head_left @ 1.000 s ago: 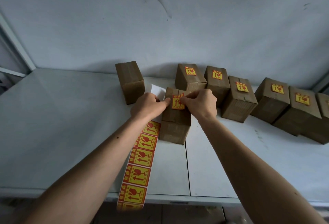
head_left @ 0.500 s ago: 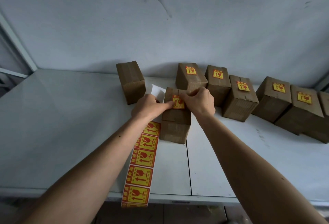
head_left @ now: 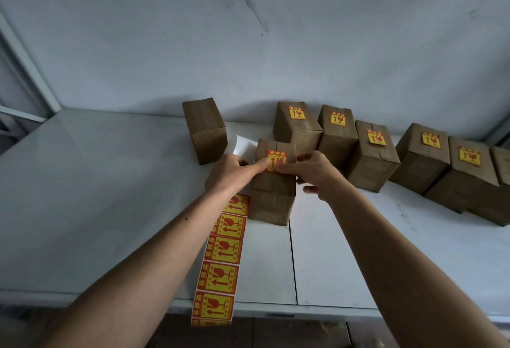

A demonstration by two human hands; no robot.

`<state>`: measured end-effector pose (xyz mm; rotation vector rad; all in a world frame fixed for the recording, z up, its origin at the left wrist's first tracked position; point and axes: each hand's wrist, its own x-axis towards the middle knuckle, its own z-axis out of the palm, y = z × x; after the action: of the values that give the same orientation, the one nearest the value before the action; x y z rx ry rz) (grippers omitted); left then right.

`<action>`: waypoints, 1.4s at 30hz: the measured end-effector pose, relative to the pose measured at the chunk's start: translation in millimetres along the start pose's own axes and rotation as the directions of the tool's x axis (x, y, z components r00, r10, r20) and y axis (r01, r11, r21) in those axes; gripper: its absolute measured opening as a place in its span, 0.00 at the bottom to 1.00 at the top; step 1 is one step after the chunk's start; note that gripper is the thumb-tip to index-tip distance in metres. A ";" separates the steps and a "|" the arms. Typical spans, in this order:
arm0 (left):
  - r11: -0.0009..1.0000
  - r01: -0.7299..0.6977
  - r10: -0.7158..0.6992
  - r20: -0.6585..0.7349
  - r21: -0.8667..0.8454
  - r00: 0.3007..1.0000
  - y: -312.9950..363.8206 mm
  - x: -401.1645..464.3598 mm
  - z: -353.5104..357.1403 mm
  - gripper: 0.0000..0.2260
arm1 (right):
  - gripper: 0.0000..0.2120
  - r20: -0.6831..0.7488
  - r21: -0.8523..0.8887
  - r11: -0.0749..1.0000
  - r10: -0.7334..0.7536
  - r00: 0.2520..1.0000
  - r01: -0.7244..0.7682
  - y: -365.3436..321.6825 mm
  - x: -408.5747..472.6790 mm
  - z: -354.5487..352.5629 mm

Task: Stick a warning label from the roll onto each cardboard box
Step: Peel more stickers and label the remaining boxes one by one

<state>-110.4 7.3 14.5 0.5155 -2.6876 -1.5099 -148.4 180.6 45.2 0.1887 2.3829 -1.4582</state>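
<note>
A small cardboard box (head_left: 271,198) stands in the middle of the white table (head_left: 110,195), with a yellow-and-red warning label (head_left: 276,160) on its top. My left hand (head_left: 233,172) lays its index finger on the label's left edge while its other fingers hold the label strip (head_left: 222,264). The strip's white backing (head_left: 244,146) sticks up behind that hand. My right hand (head_left: 314,173) rests its fingertips on the label's lower right, thumb held apart. Behind on the left is an unlabelled box (head_left: 204,130).
Several labelled boxes stand in a row along the wall to the right, from one (head_left: 298,129) just behind the middle box to one (head_left: 469,179) near the right edge. The label strip hangs over the table's front edge (head_left: 331,311). A seam runs down the table's middle.
My right hand slid from the box's back top edge down to the label's lower right, and its thumb came away. My left index finger stays on the label. The strip shifted slightly.
</note>
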 end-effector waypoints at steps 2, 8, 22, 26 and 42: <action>1.000 0.000 0.000 0.006 -0.003 1.000 0.7 -0.6 0.2 0.26 | 0.23 0.080 0.061 0.997 0.046 0.996 -0.051 3.8 -5.0 -8.3; 0.997 -0.006 0.007 -0.011 0.082 1.000 7.3 -0.2 -2.6 0.26 | 0.17 -0.120 0.165 0.986 -0.017 0.993 0.037 4.0 7.6 5.3; 0.993 0.041 -0.049 -0.079 -0.107 0.996 19.6 -16.4 -74.0 0.07 | 0.31 0.173 -0.674 0.553 -0.527 0.832 0.490 5.8 -38.0 3.9; 0.980 0.030 -0.043 -0.061 -0.196 0.997 19.7 -21.3 -93.2 0.05 | 0.20 0.120 -0.700 0.500 -0.621 0.775 0.509 -6.3 -25.3 15.7; 0.825 0.087 -0.005 0.147 -0.558 0.989 25.3 -2.0 -96.3 0.18 | 0.22 0.102 0.124 0.953 -0.288 0.952 0.275 -60.1 -8.0 57.2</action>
<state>-98.8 -59.8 87.2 0.4496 -2.1371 -2.3012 -145.7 102.7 74.7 -0.2180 2.3065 -1.6747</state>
